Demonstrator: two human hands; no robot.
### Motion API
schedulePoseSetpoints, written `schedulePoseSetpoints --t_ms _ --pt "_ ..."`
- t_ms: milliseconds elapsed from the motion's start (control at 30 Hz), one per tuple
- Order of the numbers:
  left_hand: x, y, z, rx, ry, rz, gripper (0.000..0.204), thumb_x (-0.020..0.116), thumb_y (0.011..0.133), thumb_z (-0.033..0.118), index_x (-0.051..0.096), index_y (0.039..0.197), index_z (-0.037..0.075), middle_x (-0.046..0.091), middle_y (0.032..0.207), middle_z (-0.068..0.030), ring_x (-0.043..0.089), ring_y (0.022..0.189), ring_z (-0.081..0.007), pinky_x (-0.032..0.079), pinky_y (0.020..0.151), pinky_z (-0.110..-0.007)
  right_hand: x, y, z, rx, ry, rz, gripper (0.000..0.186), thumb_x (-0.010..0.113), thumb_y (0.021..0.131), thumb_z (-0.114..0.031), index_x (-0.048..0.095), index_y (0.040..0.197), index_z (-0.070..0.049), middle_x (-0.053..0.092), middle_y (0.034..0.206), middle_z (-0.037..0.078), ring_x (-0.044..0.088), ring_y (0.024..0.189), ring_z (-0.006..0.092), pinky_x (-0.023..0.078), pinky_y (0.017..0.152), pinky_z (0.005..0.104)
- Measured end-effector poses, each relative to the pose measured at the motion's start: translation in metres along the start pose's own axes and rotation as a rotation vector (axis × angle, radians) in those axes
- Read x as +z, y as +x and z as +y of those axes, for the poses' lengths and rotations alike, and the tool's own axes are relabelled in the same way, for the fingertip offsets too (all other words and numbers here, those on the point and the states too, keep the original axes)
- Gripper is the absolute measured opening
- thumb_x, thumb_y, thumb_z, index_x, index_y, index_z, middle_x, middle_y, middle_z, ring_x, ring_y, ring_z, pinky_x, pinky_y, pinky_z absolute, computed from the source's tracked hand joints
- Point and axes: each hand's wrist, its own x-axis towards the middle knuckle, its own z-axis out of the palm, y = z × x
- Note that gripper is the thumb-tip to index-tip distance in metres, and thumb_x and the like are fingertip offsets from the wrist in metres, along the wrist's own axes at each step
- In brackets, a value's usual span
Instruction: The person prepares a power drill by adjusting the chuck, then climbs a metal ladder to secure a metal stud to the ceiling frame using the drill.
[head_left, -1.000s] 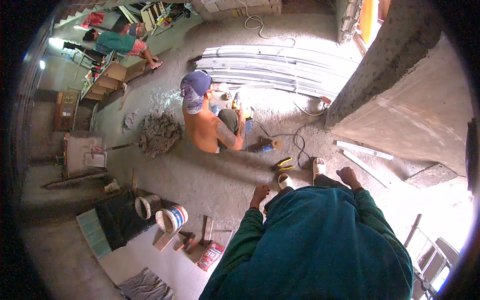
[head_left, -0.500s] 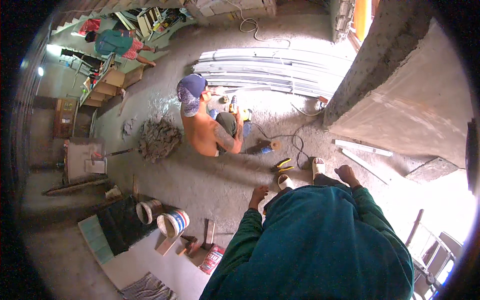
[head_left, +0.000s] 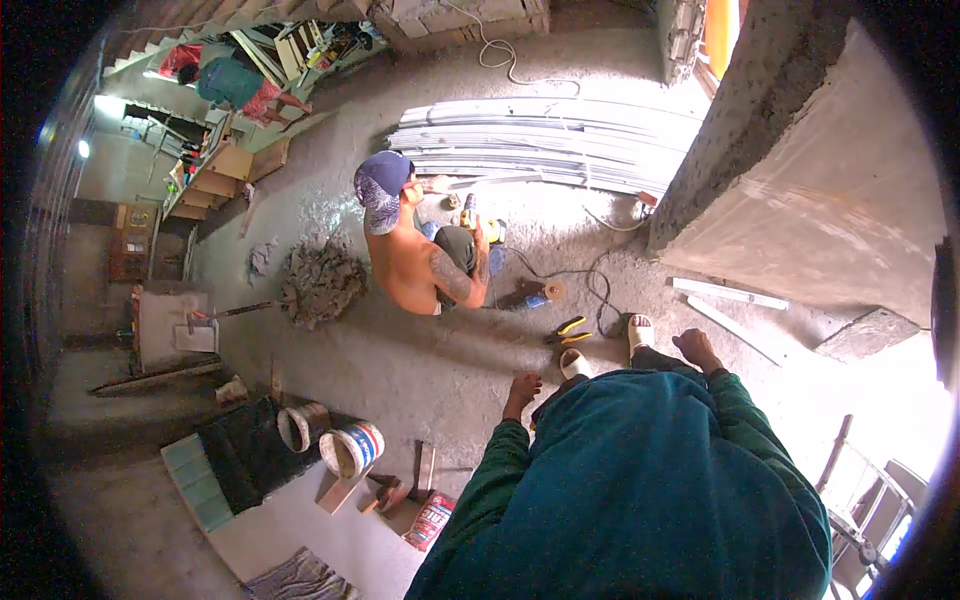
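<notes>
Left hand (head_left: 522, 390) and right hand (head_left: 697, 349) are bare; black-and-yellow pliers (head_left: 571, 326) lie on the grey floor (head_left: 450, 385) near the white slippers (head_left: 640, 328); a foot could catch the thin black looped cord (head_left: 607, 292) and trip; both hands look curled, nothing seen in them; how tightly, I cannot tell

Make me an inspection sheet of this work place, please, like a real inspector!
Surface: rough grey floor.
Job's things: yellow-handled pliers lie on the floor just ahead of the left sandal.
Clutter: two buckets at lower left, a grey mound, a bundle of pale strips.
Grips: left grip, nothing seen held; right grip, nothing seen held.
Cables: a dark cable curls across the floor near the pliers.
Surroundings: a co-worker crouches ahead with a yellow power tool; another person is at upper left.
</notes>
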Motion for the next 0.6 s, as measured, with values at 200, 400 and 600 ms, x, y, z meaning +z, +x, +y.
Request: schedulePoseSetpoints --t_ms 200,400,600 --pt "-0.002 0.004 0.000 -0.084 0.075 0.021 0.039 0.043 0.091 0.040 0.063 0.103 0.009 0.066 0.084 -0.0034 0.062 0.069 -0.0144 0.046 0.054 -0.031 0.007 0.000 0.006 -0.126 0.001 0.085 0.043 0.053 0.082 -0.041 0.065 0.075 0.000 0.063 0.084 0.023 0.061 0.085 0.0392 0.048 0.076 0.0484" --pt "-0.006 -0.001 0.001 -0.006 0.030 -0.036 0.037 0.044 0.092 0.037 0.064 0.104 0.008 0.066 0.086 -0.0034 0.063 0.071 -0.0143 0.047 0.055 -0.031 0.014 0.006 0.013 -0.128 -0.008 0.097 0.043 0.052 0.083 -0.040 0.065 0.075 0.000 0.063 0.083 0.024 0.061 0.083 0.0399 0.048 0.075 0.0489" --pt "0.005 -0.004 0.010 -0.018 0.105 0.022 0.035 0.047 0.092 0.036 0.065 0.102 0.008 0.067 0.085 -0.0029 0.062 0.069 -0.0137 0.046 0.054 -0.030 0.026 0.014 0.032 -0.224 -0.154 0.108 0.043 0.050 0.085 -0.039 0.065 0.076 0.000 0.063 0.083 0.023 0.061 0.082 0.0398 0.048 0.075 0.0484"
